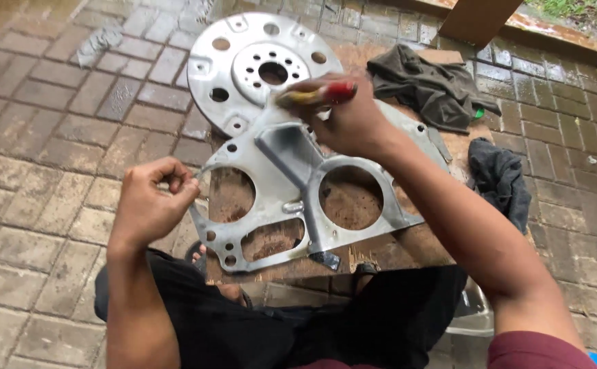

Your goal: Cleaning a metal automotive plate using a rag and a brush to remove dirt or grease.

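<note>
grey metal plate [292, 198] with round cut-outs lies on a rusty board [408, 246] over brick paving. left hand [151, 205] pinches the plate's edge; right hand [346, 116] closes its grip on a red-handled brush [315, 94] above it. round disc [261, 68] sits behind; dark rags [435, 89] lie right.

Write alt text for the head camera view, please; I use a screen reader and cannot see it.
A person's right hand holds a red-and-yellow-handled tool against a flat metal plate with large round openings, while the left hand grips the plate's edge. A round metal disc and dark rags lie nearby on wet brick paving.
</note>
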